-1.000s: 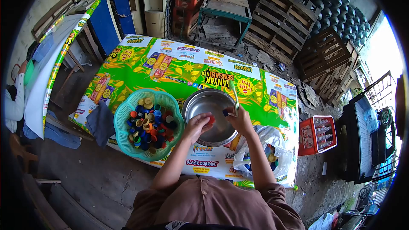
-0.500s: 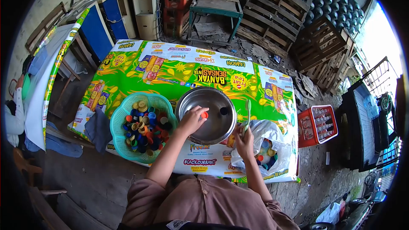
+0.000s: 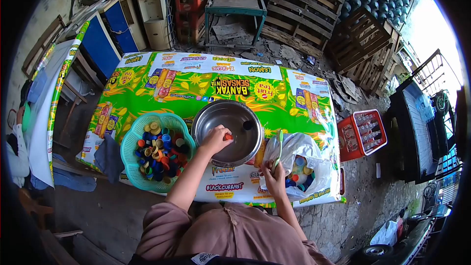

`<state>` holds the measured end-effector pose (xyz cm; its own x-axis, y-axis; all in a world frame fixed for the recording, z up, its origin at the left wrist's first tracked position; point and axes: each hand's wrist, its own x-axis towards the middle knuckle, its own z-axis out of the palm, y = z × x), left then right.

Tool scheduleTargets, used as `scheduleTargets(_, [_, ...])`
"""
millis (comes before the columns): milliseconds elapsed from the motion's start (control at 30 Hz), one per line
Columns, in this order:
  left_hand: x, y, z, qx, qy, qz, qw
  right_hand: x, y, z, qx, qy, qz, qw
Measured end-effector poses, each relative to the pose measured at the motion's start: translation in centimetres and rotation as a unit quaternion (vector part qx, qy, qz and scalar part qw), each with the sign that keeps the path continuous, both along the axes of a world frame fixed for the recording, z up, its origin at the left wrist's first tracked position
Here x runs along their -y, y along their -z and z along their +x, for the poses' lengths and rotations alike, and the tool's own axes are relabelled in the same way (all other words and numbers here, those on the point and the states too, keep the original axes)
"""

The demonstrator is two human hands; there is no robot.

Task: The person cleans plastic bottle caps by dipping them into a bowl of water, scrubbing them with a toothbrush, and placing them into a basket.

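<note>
My left hand (image 3: 215, 142) is closed on an orange-red bottle cap (image 3: 228, 137) over the steel bowl (image 3: 197, 132). Inside that bowl, toward its right side, is a dark bottle cap (image 3: 248, 125). My right hand (image 3: 275, 179) grips a green-and-white toothbrush (image 3: 279, 148), bristle end up, to the right of the bowl. Left of the bowl stands a turquoise plastic basket (image 3: 128, 154) heaped with bottle caps of mixed colours. Beside my right hand lies a clear plastic bag (image 3: 321, 159) with more caps in it.
A printed green-and-white sheet (image 3: 196, 83) covers the table. Dark cloth (image 3: 109, 159) hangs at its left edge. A red crate of bottles (image 3: 360, 135) stands off the right side. Behind are a small metal-legged table (image 3: 235, 7) and wooden pallets (image 3: 306, 7). Another person's sleeve (image 3: 17, 152) shows far left.
The whole view has shifted a little, so the table things sit further left. The cap in my left hand has turned and the toothbrush stands more upright; both hands keep their hold.
</note>
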<state>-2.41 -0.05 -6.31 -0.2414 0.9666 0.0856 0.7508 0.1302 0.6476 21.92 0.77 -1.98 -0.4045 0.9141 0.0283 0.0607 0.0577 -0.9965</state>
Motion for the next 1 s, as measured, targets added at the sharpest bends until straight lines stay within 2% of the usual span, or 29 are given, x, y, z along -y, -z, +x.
scheduleTargets(33, [0.0,0.2,0.0,0.090,-0.014,0.007,0.996,0.1,-0.9,0.0,0.000,0.001,-0.001,1.000])
scheduleTargets(67, [0.0,0.4,0.1,0.090,-0.013,0.007,0.996,0.1,-1.7,0.0,0.031,-0.034,-0.054,0.997])
scheduleTargets(100, [0.0,0.4,0.2,0.105,-0.015,0.058,0.993,0.0,-2.3,0.0,0.061,-0.070,-0.107,0.990])
scheduleTargets(133, [0.1,0.5,0.3,0.120,-0.016,0.110,0.987,0.0,-2.6,-0.3,0.061,-0.070,-0.107,0.990])
scheduleTargets(267, [0.7,0.1,1.0,0.201,-0.003,0.135,0.970,-0.2,-2.5,-1.3,0.070,-0.105,-0.122,0.984])
scheduleTargets(333, [1.0,-0.9,1.4,0.326,-0.007,0.151,0.933,-0.5,-2.1,-1.5,0.080,-0.114,-0.110,0.984])
scheduleTargets(367, [1.3,-1.4,1.5,0.325,-0.008,0.152,0.933,-0.7,-2.0,-1.6,0.071,-0.127,-0.129,0.981])
scheduleTargets(400, [1.5,-2.3,1.5,0.271,-0.025,0.141,0.952,-0.8,-2.1,-1.7,0.061,-0.139,-0.147,0.977])
scheduleTargets(533, [1.9,-3.7,1.5,0.116,-0.050,0.132,0.983,-0.9,-2.9,-2.3,0.098,-0.125,-0.107,0.981])
scheduleTargets(600, [2.1,-4.3,1.5,0.127,-0.054,0.112,0.984,-1.1,-2.4,-2.6,0.170,-0.126,-0.016,0.977])
scheduleTargets(633, [2.1,-4.5,1.5,0.139,-0.055,0.093,0.984,-1.0,-2.4,-2.6,0.170,-0.125,-0.017,0.977])
scheduleTargets(700, [2.1,-4.4,1.7,0.155,-0.052,0.104,0.981,-1.0,-2.6,-2.9,0.195,-0.123,0.065,0.971])
scheduleTargets(733, [2.0,-4.4,1.8,0.172,-0.050,0.115,0.977,-0.9,-2.4,-3.0,0.195,-0.122,0.064,0.971])
scheduleTargets(800, [2.0,-4.6,2.1,0.184,-0.045,0.124,0.974,-0.9,-1.6,-3.1,0.286,-0.139,0.076,0.945])
scheduleTargets(933, [2.0,-4.1,2.2,0.217,-0.031,0.140,0.966,-1.3,-1.5,-3.4,0.274,-0.175,0.098,0.941])
scheduleTargets(1000, [2.2,-4.3,2.2,0.233,-0.039,0.136,0.962,-1.6,-1.9,-3.4,0.269,-0.120,0.132,0.946])
